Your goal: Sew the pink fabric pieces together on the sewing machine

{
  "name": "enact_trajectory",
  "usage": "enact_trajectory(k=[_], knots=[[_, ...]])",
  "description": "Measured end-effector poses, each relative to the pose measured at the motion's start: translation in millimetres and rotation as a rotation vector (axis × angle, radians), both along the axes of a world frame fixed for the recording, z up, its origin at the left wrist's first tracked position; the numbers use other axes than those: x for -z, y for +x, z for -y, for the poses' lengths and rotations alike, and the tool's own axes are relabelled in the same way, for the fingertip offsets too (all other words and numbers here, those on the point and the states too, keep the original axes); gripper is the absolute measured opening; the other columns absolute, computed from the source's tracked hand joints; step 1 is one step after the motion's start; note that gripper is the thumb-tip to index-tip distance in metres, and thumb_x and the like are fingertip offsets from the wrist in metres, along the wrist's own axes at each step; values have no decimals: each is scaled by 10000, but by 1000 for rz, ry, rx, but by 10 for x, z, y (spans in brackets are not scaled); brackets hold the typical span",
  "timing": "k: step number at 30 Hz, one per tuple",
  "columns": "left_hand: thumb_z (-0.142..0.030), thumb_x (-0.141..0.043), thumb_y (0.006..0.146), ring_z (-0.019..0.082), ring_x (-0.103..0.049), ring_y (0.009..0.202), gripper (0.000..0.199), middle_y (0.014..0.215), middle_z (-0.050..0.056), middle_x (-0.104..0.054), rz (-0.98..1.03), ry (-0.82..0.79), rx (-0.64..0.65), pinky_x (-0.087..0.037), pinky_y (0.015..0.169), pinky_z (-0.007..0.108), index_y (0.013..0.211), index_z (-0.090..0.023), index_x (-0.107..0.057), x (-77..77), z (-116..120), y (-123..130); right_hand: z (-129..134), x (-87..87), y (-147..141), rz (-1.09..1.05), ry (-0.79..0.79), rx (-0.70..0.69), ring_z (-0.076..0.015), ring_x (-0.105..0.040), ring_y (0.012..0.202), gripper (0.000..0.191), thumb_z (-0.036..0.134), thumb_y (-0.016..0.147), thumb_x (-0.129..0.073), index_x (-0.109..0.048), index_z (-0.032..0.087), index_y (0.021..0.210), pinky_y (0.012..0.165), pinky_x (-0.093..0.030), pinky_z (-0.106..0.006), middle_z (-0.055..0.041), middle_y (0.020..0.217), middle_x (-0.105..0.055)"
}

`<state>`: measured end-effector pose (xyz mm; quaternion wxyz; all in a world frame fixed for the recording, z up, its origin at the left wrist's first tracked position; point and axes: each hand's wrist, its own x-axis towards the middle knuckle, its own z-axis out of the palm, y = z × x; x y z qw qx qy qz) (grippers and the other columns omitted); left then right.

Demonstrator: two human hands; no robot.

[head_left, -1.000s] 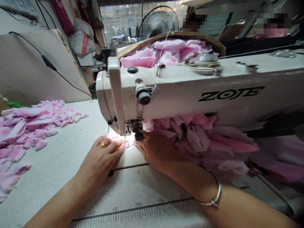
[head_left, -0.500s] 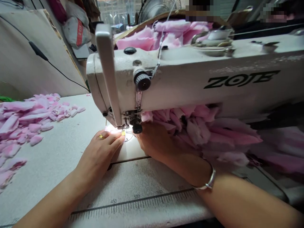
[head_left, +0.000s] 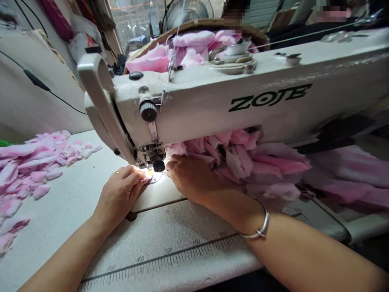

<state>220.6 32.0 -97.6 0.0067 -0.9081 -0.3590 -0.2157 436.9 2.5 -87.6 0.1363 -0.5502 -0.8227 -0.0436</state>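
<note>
A white sewing machine (head_left: 194, 101) marked ZOJE stands across the view, its lamp lighting the needle area. My left hand (head_left: 118, 190), with a ring on one finger, pinches a small pink fabric piece (head_left: 146, 177) just left of the presser foot. A small yellow part (head_left: 150, 172) shows beside those fingertips. To the right of the needle, my right hand (head_left: 191, 176) has its fingers curled closed, and a bracelet circles its wrist. Bunched pink fabric (head_left: 243, 156) lies behind and against this hand under the machine arm. What its fingertips grip is hidden.
Loose pink fabric pieces (head_left: 33, 162) are heaped on the table's left side. A printed ruler (head_left: 167, 255) runs along the front edge. Behind the machine, a basket (head_left: 258, 34) holds more pink fabric, with a fan (head_left: 190, 14) beyond. People are partly visible at the back.
The camera view has shifted, so the machine sits further left in the picture. Both hands stay by the needle, and more of the pink piece shows under my left fingers.
</note>
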Motion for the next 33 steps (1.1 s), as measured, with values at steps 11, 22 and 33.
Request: enact_trajectory(k=[11,22,33], knots=[[-214,-441,945,226,-525,926,265,1084,58,-621,-264,29,52,-427,850,427,1183,-197,-556,-49,199,-22,41,-17,-19,-28,-11,-57,-172,-593,688,152,203,898,-501,-604,168,791,543,-316,-311,-29,816,-635],[-214,-408,957,231,-525,963,232,1120,37,-627,-224,-5,49,-427,871,427,1147,-200,-539,-36,137,17,-24,20,-37,93,17,-28,-177,-592,680,143,79,812,-513,-628,160,837,529,-309,-316,-57,860,-657],[-170,-398,939,248,-510,998,275,1199,73,-594,-187,0,57,-435,877,443,1191,-181,-510,31,158,6,-3,1,-27,60,14,0,-174,-594,671,109,144,860,-517,-613,155,811,507,-308,-312,-51,804,-638]])
